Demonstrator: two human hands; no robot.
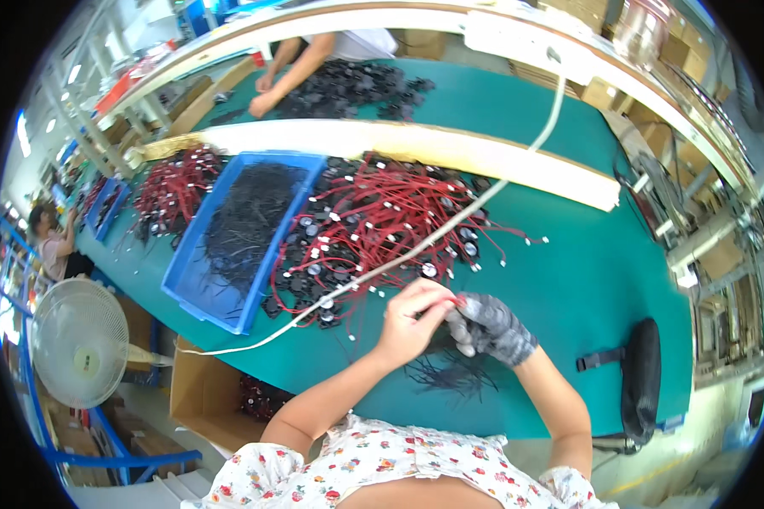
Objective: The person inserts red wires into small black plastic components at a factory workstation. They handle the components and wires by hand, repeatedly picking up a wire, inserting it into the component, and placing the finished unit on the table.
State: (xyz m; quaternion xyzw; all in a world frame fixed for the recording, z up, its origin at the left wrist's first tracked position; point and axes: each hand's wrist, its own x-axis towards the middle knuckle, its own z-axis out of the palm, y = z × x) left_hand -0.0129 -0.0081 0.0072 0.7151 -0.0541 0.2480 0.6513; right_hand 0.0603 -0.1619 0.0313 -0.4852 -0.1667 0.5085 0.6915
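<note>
My bare left hand (412,321) and my right hand (494,329), in a grey glove, meet over the near middle of the green table. Fingers of both hands are closed in a pinch around a short visible bit of red wire (459,301); the rest of it is hidden by the hands. Below the right hand lies a loose bunch of thin black strips (454,373). Just beyond my hands spreads a heap of red wires (382,212) with white connectors and round black parts.
Left of the heap stands a blue tray (174,276) of black strips. A pale cable (484,197) crosses over the heap. A black pouch (641,373) lies at the right edge. Behind a white divider (399,140), another person's hands (263,100) work by black parts. A fan (81,343) stands left.
</note>
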